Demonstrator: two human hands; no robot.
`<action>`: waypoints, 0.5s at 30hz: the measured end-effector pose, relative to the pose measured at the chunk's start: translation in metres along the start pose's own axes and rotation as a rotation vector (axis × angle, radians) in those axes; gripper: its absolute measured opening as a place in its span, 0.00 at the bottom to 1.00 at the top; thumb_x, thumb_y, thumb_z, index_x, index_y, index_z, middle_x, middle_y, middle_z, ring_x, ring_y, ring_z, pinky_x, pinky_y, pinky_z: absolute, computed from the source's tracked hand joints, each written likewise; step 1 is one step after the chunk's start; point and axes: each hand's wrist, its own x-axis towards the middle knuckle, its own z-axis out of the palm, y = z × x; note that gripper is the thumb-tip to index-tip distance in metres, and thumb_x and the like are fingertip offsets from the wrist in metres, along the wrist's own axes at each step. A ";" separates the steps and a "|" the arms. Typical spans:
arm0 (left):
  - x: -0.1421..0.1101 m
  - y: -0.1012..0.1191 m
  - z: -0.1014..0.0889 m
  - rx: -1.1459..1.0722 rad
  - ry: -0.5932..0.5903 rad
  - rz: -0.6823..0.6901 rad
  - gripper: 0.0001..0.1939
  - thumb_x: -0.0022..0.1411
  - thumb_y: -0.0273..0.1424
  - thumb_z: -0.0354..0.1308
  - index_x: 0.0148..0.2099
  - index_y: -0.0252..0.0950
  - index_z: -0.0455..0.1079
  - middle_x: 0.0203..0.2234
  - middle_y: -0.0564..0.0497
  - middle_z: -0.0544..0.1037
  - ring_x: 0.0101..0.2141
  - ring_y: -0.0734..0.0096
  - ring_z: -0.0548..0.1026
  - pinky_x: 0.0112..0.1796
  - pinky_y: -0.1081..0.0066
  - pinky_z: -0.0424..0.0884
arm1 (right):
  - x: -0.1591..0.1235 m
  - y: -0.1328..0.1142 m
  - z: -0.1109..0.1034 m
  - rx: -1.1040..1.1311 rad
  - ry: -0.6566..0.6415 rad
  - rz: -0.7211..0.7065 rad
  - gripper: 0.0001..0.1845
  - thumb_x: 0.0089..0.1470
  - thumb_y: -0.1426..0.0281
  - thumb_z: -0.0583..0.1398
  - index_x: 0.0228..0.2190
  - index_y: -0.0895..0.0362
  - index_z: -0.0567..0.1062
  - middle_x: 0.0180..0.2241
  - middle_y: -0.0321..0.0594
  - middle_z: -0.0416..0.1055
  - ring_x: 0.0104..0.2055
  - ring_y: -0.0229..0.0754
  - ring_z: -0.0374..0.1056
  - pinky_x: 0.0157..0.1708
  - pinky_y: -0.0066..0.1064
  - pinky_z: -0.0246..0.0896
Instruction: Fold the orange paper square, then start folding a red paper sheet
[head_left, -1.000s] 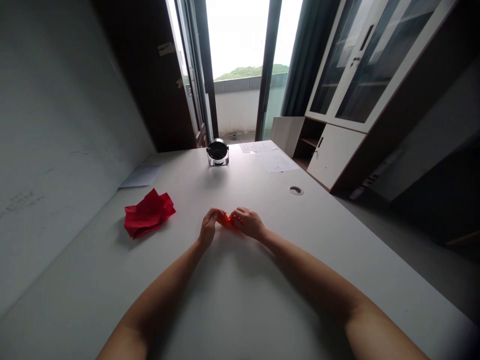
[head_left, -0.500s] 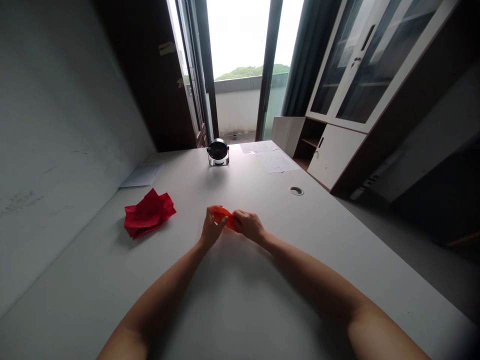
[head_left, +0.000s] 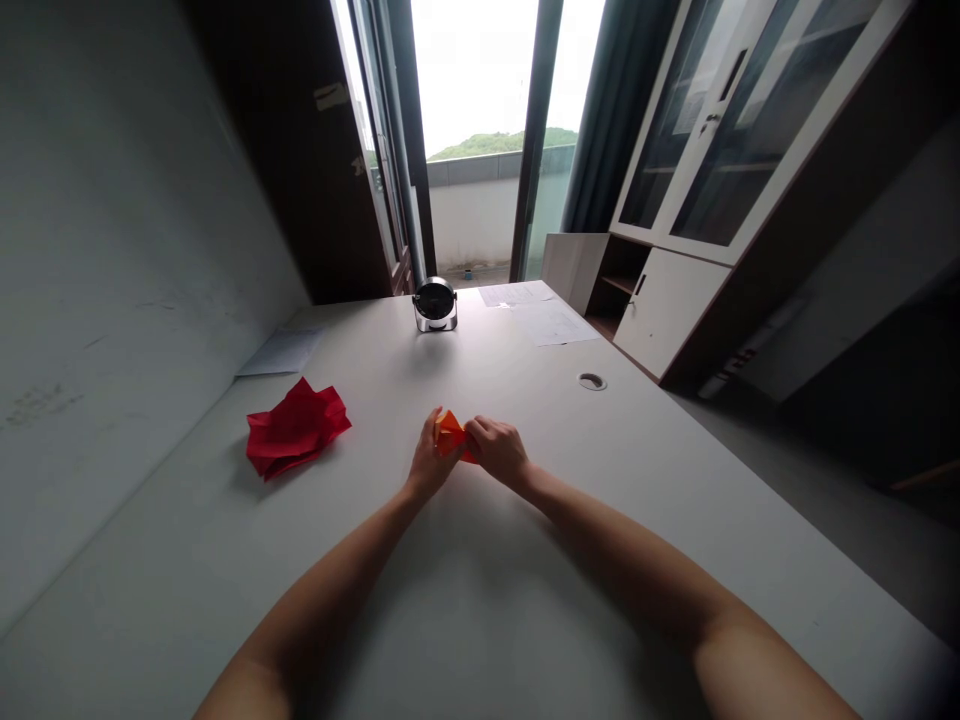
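An orange piece of folded paper [head_left: 450,432] is held between my two hands, a little above or against the white table; which of these I cannot tell. My left hand [head_left: 430,458] grips its left side, thumb toward me and fingers behind. Closed around its right end is my right hand [head_left: 496,450], with that end partly hidden under the fingers. The paper looks pinched at the middle and fans out on the left. To the left of my hands lies a crumpled red sheet [head_left: 297,430] with creased, pointed edges.
On the white table [head_left: 480,620] a round black device on a metal stand [head_left: 435,304] stands at the back. Printed papers [head_left: 553,324] lie at the far right, near a cable hole [head_left: 592,382]. Another sheet [head_left: 280,352] rests by the left wall.
My left hand has shifted slightly right and turned, and the orange paper now looks more bunched, with its left part fanned upward. My right hand stays nearly in place.
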 end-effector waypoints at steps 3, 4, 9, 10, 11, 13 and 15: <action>0.000 0.000 -0.002 0.136 0.017 0.008 0.38 0.55 0.38 0.67 0.65 0.40 0.59 0.53 0.40 0.72 0.48 0.54 0.72 0.49 0.58 0.68 | -0.001 0.002 0.005 0.088 0.020 0.093 0.09 0.63 0.68 0.53 0.34 0.56 0.73 0.32 0.40 0.74 0.28 0.37 0.64 0.29 0.27 0.47; 0.001 0.000 -0.003 0.151 0.022 0.000 0.38 0.56 0.38 0.66 0.66 0.39 0.58 0.51 0.41 0.74 0.46 0.55 0.74 0.47 0.58 0.69 | -0.001 0.002 0.007 0.115 0.027 0.113 0.08 0.62 0.69 0.53 0.35 0.56 0.73 0.31 0.40 0.74 0.28 0.37 0.64 0.29 0.27 0.47; 0.000 0.007 -0.005 0.265 0.046 -0.001 0.35 0.63 0.42 0.58 0.68 0.40 0.53 0.50 0.42 0.75 0.41 0.59 0.76 0.42 0.62 0.72 | -0.001 0.000 0.007 0.157 0.032 0.145 0.07 0.59 0.69 0.55 0.33 0.55 0.72 0.28 0.37 0.74 0.27 0.36 0.65 0.27 0.26 0.47; -0.001 0.009 -0.006 0.301 0.056 0.030 0.35 0.64 0.43 0.57 0.68 0.40 0.53 0.52 0.41 0.74 0.43 0.58 0.76 0.43 0.61 0.72 | -0.001 -0.001 0.007 0.151 0.025 0.137 0.07 0.59 0.68 0.55 0.33 0.55 0.72 0.28 0.37 0.74 0.26 0.36 0.65 0.27 0.26 0.46; -0.001 0.011 -0.006 0.332 0.067 0.066 0.34 0.64 0.43 0.56 0.68 0.39 0.53 0.54 0.40 0.73 0.46 0.58 0.75 0.45 0.61 0.71 | -0.001 -0.001 0.007 0.143 0.017 0.127 0.07 0.59 0.68 0.55 0.32 0.55 0.72 0.28 0.37 0.75 0.26 0.36 0.64 0.26 0.26 0.46; -0.002 0.015 -0.007 0.368 0.086 0.125 0.31 0.66 0.44 0.53 0.66 0.38 0.55 0.55 0.40 0.72 0.50 0.57 0.74 0.49 0.60 0.69 | -0.002 -0.002 0.007 0.129 -0.003 0.108 0.07 0.59 0.68 0.55 0.32 0.55 0.72 0.27 0.36 0.75 0.25 0.36 0.64 0.26 0.26 0.45; -0.002 0.018 -0.009 0.358 0.091 0.130 0.26 0.69 0.44 0.49 0.63 0.38 0.60 0.52 0.40 0.74 0.49 0.58 0.74 0.49 0.61 0.68 | -0.002 -0.001 0.008 0.126 -0.021 0.096 0.08 0.59 0.69 0.54 0.31 0.55 0.72 0.27 0.36 0.75 0.24 0.35 0.63 0.26 0.26 0.45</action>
